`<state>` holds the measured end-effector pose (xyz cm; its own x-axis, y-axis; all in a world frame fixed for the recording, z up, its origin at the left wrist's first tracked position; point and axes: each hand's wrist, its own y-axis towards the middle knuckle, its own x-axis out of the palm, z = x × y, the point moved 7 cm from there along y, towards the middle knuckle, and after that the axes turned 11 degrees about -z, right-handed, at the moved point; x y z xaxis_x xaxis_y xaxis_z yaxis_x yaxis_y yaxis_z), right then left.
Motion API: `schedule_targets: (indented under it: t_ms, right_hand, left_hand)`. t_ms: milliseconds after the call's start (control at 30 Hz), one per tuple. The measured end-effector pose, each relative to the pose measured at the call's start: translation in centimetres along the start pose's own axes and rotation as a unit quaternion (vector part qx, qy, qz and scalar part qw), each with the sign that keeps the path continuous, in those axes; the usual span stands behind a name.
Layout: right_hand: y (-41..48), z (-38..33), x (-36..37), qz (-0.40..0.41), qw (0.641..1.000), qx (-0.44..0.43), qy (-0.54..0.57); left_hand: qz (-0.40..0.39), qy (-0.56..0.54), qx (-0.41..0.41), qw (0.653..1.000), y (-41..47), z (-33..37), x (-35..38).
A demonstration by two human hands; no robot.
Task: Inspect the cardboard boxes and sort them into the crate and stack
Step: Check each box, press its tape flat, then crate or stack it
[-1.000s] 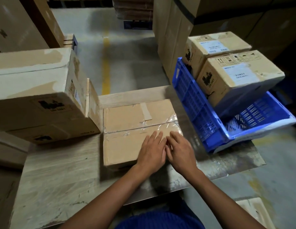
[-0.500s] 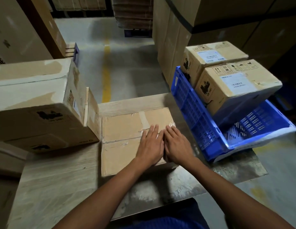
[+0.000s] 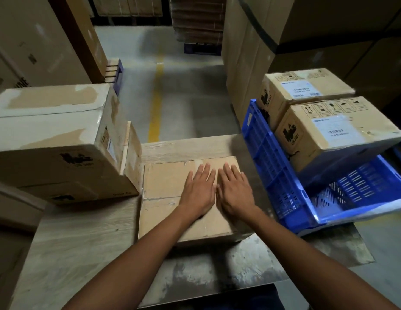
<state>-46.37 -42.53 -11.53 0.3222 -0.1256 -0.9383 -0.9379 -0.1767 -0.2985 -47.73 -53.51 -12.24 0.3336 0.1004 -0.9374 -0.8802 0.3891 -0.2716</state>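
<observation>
Nearest, a worn table (image 3: 83, 242) of pale wood grain with a scuffed grey patch bears a flat cardboard box (image 3: 168, 182). The box is rectangular, and its top seam is sealed with glossy clear tape. Both hands lie palm-down on the right half of the box's lid, left hand (image 3: 199, 193) and right hand (image 3: 235, 193) side by side, fingers straight, gripping nothing. Just right of the box a blue slotted plastic crate (image 3: 273, 175) sits tilted, with two labelled cartons (image 3: 338, 133) aslant in it. Just left of the box stands a stack of larger, scuffed cartons (image 3: 49, 142). Beyond the box runs a yellow floor line (image 3: 158, 104).
</observation>
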Motion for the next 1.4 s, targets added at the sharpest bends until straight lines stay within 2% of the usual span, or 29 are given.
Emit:
schedule_targets:
  t_ms: [167,233,333,467,533,600,667,733,867,967,1100,1233,1333,1400]
  right_hand:
    - [0.1,0.0,0.0,0.033,0.999,0.005,0.042]
    - [0.4,0.1,-0.9,0.054,0.995,0.019,0.086]
    - [1.0,0.9,-1.7,0.062,0.975,0.097,0.192]
    - [1.6,1.6,-1.4,0.056,0.941,0.145,0.300]
    - [1.6,1.9,-2.0,0.078,0.914,0.151,0.370]
    - [1.3,2.2,-3.0,0.107,0.886,0.152,0.424]
    - [0.7,2.2,-4.4,0.145,0.886,0.141,0.418]
    - [-0.2,2.1,-6.3,0.196,0.889,0.131,0.394]
    - [-2.2,1.9,-9.2,0.273,0.871,0.145,0.382]
    - [-3.7,1.7,-8.7,0.298,0.849,0.153,0.408]
    - [-5.8,1.7,-5.1,0.313,0.831,0.166,0.430]
    - [-8.1,1.9,-2.4,0.302,0.841,0.173,0.414]
    - [-9.3,0.1,-3.6,0.324,0.888,0.205,0.256]
    - [-9.0,-2.7,-5.0,0.361,0.904,0.123,0.193]
  left_hand:
    - [-0.010,0.008,0.017,1.000,0.1,-0.6,-0.1]
    - [0.040,-0.010,-0.007,0.999,-0.4,-1.7,-1.3]
    - [0.121,-0.051,-0.123,0.984,-1.8,-5.6,-3.2]
    - [0.078,-0.169,-0.288,0.939,-3.2,-11.0,-3.5]
    - [0.066,-0.250,-0.314,0.913,-3.7,-12.3,-4.1]
    - [0.076,-0.310,-0.308,0.896,-4.0,-12.9,-5.3]
    - [0.111,-0.348,-0.299,0.882,-4.6,-13.2,-7.0]
    - [0.153,-0.348,-0.283,0.881,-5.6,-13.0,-9.1]
    - [0.231,-0.312,-0.242,0.889,-8.0,-12.1,-12.5]
    - [0.281,-0.320,-0.181,0.886,-9.5,-11.8,-12.2]
    - [0.310,-0.337,-0.146,0.877,-12.2,-11.5,-8.9]
    - [0.300,-0.306,-0.147,0.891,-15.2,-11.3,-5.8]
    - [0.284,-0.221,-0.152,0.920,-16.0,-10.8,-5.5]
    - [0.299,-0.132,-0.124,0.937,-15.9,-10.1,-6.3]
